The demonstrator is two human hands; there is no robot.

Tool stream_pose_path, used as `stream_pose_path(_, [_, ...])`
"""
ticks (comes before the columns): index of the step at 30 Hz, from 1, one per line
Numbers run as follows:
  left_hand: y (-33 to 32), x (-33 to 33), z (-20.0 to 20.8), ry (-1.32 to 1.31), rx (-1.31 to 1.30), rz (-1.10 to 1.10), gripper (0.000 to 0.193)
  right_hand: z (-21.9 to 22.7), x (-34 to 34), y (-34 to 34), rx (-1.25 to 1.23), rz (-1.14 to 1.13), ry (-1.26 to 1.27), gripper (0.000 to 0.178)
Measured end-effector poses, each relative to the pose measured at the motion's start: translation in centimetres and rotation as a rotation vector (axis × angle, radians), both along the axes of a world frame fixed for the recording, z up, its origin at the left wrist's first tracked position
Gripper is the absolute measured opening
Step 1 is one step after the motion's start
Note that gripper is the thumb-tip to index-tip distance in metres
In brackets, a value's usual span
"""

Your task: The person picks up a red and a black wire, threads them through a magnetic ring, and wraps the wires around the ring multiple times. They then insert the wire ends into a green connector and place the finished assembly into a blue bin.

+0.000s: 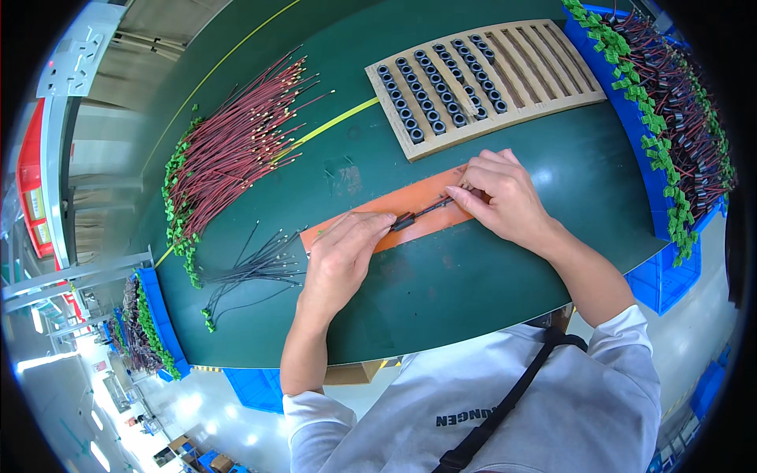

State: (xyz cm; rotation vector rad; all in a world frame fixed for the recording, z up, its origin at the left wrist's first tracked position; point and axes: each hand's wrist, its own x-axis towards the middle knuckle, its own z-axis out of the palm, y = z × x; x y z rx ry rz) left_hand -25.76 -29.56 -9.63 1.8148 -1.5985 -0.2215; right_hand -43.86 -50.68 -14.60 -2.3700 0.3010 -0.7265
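My left hand (pixel 339 254) is closed, thumb and fingers pinching near a short black cylinder-like piece (pixel 403 221). Thin dark wires (pixel 434 206) run from that piece to my right hand (pixel 505 199), whose fingers are closed round them. What lies inside each grip is partly hidden by the fingers. Both hands are above an orange mat (pixel 430 229) on the green table (pixel 473 292). Left of my left hand lies a small loose bunch of black wires (pixel 252 268) with green connectors at one end.
Red and black wires (pixel 236 142) with green connectors lie heaped at the far left. A wooden slotted tray (pixel 544 67) beyond my hands holds rows of black ring cores (pixel 436 93). Blue bins (pixel 643 150) packed with wired parts stand at the right; another blue bin (pixel 162 315) is at the left edge.
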Motion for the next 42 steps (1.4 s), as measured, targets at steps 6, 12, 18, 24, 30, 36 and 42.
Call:
stream_pose_path(6, [-0.1, -0.5, 0.8, 0.067, 0.043, -0.010, 0.016, 0.1, -0.2, 0.0, -0.014, 0.004, 0.034, 0.019])
stream_pose_path(12, [0.0, -0.2, 1.2, 0.033, 0.089, -0.103, 0.020, 0.1, -0.1, 0.0, -0.032, 0.003, 0.026, 0.019])
stream_pose_path(18, [0.0, 0.2, 1.1, -0.011, 0.116, -0.211, 0.021, 0.2, -0.1, 0.1, -0.022, 0.002, 0.012, 0.020])
stream_pose_path(24, [0.1, 0.9, 0.7, 0.171, 0.161, -0.156, 0.023, 0.1, 0.0, 0.1, -0.022, 0.000, -0.002, 0.021])
stream_pose_path(30, [-0.3, 0.2, 0.8, 0.165, 0.151, -0.075, 0.026, 0.0, 0.1, -0.1, -0.022, 0.003, -0.009, 0.021])
stream_pose_path(36, [-1.1, -0.8, -0.2, 0.134, 0.099, 0.055, 0.021, 0.0, 0.0, 0.0, -0.034, 0.001, -0.011, 0.022])
stream_pose_path(42, [-0.5, -0.4, -0.2, 0.060, 0.129, -0.026, 0.021, 0.0, -0.2, 0.2, -0.039, -0.002, -0.012, 0.022])
